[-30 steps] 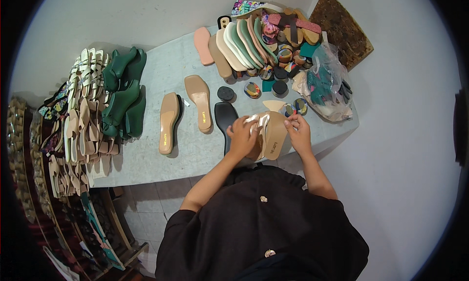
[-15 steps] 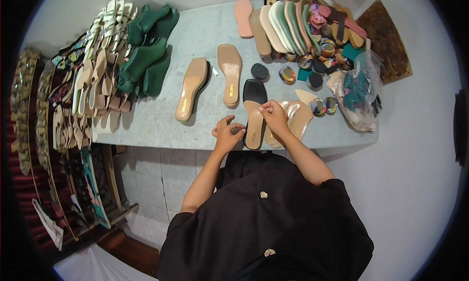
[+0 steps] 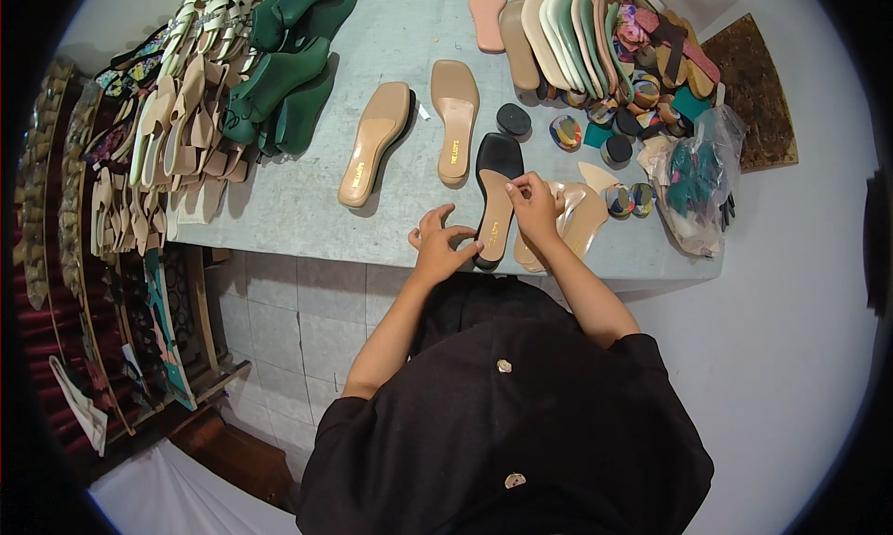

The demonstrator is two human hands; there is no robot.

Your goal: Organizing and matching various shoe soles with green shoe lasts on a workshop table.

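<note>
- Black sole [image 3: 502, 152] stands at the worktop [image 3: 316, 220]'s front edge, right of its middle, heel toward the person; tan insole [image 3: 495, 220] lies over its heel and waist
- Right hand [image 3: 534, 207]: thumb and forefinger look closed on the insole's right edge
- Left hand [image 3: 442, 247]: fingers spread apart, thumb touching near the heel's left side
- Done, as judged: insole set roughly along the sole; two tan-topped soles, one left [image 3: 374, 149] and one nearer the middle [image 3: 455, 116], already look covered
- Left, as judged: toe end shows bare black, dark margin at heel; alignment seems unfinished, bonding cannot be told
- Loose tan insoles [image 3: 588, 220] lie just right, by the front edge, not on any sole
</note>
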